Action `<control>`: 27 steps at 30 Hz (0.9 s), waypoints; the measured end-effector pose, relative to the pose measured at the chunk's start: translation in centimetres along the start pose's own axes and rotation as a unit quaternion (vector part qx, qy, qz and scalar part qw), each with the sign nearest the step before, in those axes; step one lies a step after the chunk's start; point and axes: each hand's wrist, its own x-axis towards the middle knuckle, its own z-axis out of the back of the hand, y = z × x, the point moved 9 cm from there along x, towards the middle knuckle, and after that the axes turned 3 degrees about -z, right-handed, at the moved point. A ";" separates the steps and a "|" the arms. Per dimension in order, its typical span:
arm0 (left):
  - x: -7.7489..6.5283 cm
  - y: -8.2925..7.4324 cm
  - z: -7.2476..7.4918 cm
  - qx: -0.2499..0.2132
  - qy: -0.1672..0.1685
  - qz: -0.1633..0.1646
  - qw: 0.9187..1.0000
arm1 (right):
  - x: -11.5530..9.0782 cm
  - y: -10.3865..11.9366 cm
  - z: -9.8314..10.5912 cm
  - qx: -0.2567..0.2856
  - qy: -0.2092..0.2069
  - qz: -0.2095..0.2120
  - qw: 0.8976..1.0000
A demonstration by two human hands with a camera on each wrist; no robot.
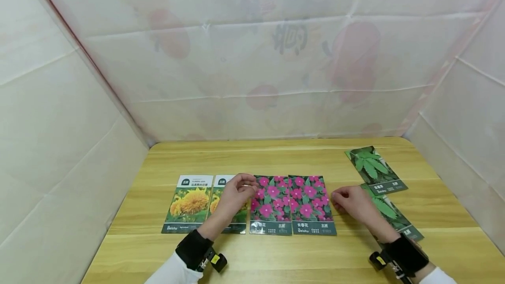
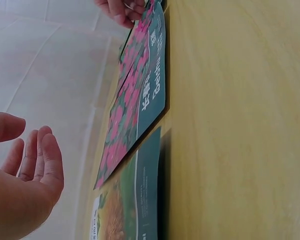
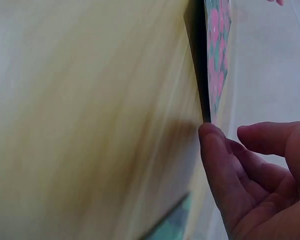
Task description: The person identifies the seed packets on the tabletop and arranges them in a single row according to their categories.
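Note:
Two seed packets with magenta flowers lie side by side mid-table, a left flower packet (image 1: 272, 203) and a right flower packet (image 1: 311, 203). My right hand (image 1: 352, 203) is at the right packet's outer edge. In the right wrist view its fingertips (image 3: 213, 137) meet the packet's edge, with the thumb held apart from them. My left hand (image 1: 236, 191) hovers over a sunflower packet (image 1: 238, 225), covering part of it, fingers loosely bent with nothing between them. Another sunflower packet (image 1: 188, 207) lies at the row's left end.
Right of my right hand, an upper green-leaf packet (image 1: 372, 168) overlaps a lower green-leaf packet (image 1: 396, 217), partly hidden by my wrist. All lie on a wooden table (image 1: 292, 257). Pale fabric walls (image 1: 236, 65) enclose its back and sides.

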 end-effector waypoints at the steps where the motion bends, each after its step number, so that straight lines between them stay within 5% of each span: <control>1: 0.0 -0.1 0.1 0.003 0.000 -0.005 1.000 | -0.1 0.0 0.5 -0.018 -0.014 0.006 1.000; 6: -0.3 -0.7 1.0 0.015 -0.008 -0.037 0.999 | -0.8 -1.2 3.8 -0.086 -0.069 0.028 0.993; 12: -0.6 -2.2 3.0 0.073 -0.049 -0.108 0.990 | -1.8 -4.2 7.2 -0.144 -0.079 0.016 0.986; 16: -0.3 -1.9 4.6 0.079 -0.065 -0.142 0.985 | -2.4 -6.2 8.2 -0.173 -0.059 -0.008 0.983; 19: 0.5 0.1 5.9 0.093 -0.070 -0.155 0.981 | -2.9 -7.3 8.3 -0.197 -0.042 -0.015 0.979; 23: 0.6 0.3 6.2 0.104 -0.080 -0.126 0.983 | -3.1 -8.9 8.0 -0.229 -0.008 -0.047 0.972; 27: -0.1 -1.8 5.3 0.090 -0.080 -0.086 0.989 | -3.3 -10.1 7.5 -0.240 0.030 -0.084 0.967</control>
